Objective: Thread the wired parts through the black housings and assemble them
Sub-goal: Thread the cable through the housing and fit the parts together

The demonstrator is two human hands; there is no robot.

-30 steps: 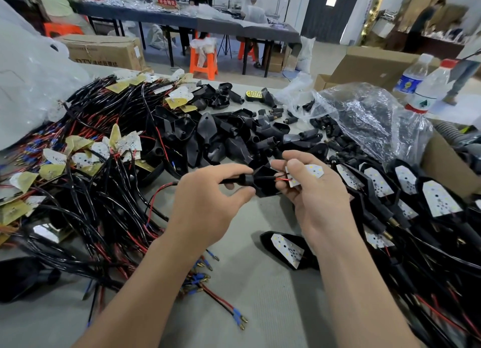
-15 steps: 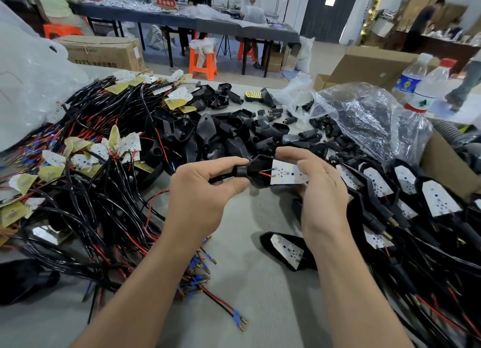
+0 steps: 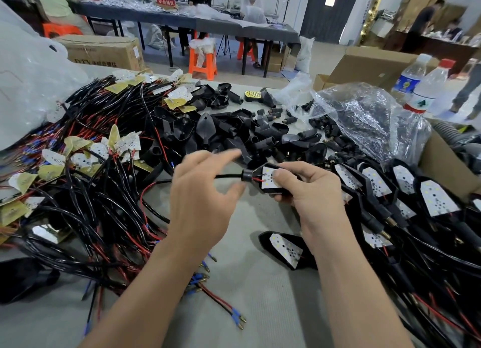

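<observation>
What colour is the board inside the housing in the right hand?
White, with small dots. The board shows best in the head view.

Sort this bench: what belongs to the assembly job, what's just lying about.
Job: held housing in the right hand; its wired board; loose black housings; pile of wired boards; finished units.
Lying about: water bottles; cardboard box; orange stool.

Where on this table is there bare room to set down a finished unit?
Bare table lies between the forearms, bordered by the wire tangle on the left and finished units on the right; a smaller patch lies bottom left. Loose housings crowd the space beyond the right hand, which grips one housing.
</observation>
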